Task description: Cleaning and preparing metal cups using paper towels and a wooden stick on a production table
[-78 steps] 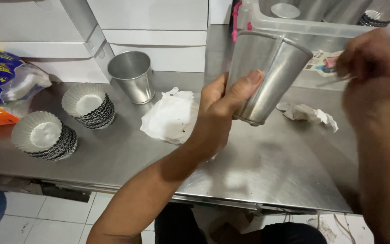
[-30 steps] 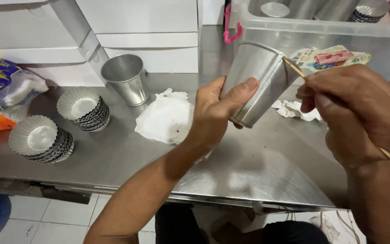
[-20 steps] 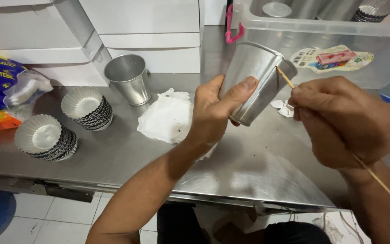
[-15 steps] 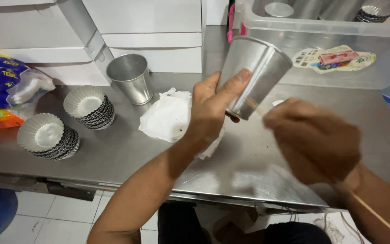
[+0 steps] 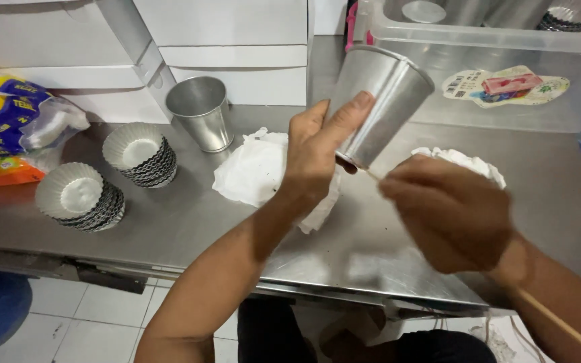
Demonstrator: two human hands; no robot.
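Right hand (image 5: 448,215) dropped lower, fist closed on thin stick (image 5: 553,321). Left hand (image 5: 317,151) wrapped around tilted metal cup (image 5: 381,101), above bare table (image 5: 189,222) middle, front edge near.

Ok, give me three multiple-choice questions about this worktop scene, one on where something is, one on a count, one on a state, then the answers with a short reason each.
1. Where does the second metal cup stand?
A. On the steel table behind the two stacks of moulds
B. Inside the clear plastic bin
C. On the tiled floor

2. How many stacks of fluted foil moulds are on the steel table?
A. One
B. Two
C. Four

3. How is the metal cup in the left hand held?
A. Upright on the table
B. Lifted off the table and tilted
C. Lying flat on the white cloth

Answers: 1 A, it stands upright on the table behind the stacks. 2 B, one stack sits near the table's front edge and another behind it. 3 B, the fingers wrap the tilted cup in the air while the right hand brings a thin wooden stick to its base.
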